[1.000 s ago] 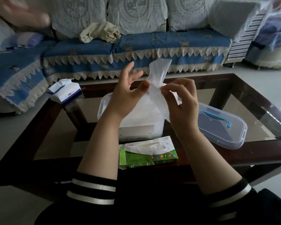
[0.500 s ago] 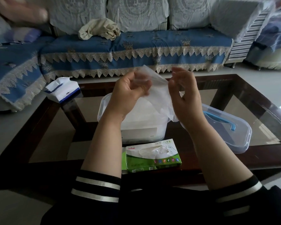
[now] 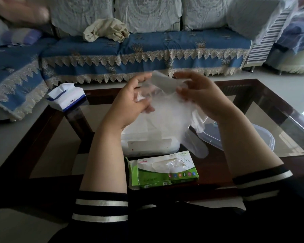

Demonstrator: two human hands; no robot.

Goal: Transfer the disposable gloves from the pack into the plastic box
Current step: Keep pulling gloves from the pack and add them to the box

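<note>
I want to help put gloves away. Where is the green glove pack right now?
In the head view the green glove pack lies on the table's near edge, between the person's forearms, just in front of the plastic box.

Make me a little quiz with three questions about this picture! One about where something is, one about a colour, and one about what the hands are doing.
1. Where is the glove pack?
A. On the table's near edge, in front of the plastic box
B. On the sofa
C. Inside the box

2. What colour is most of the pack's wrapper?
A. Red
B. Green
C. Black

3. What are the two hands doing?
A. Resting flat on the table
B. Closing the lid
C. Both holding one clear glove up over the box

Answers:
1. A, since the pack lies nearer than the plastic box on the table.
2. B, since its sides and lower front are green.
3. C, since the left hand and right hand pinch the clear glove between them.
</note>
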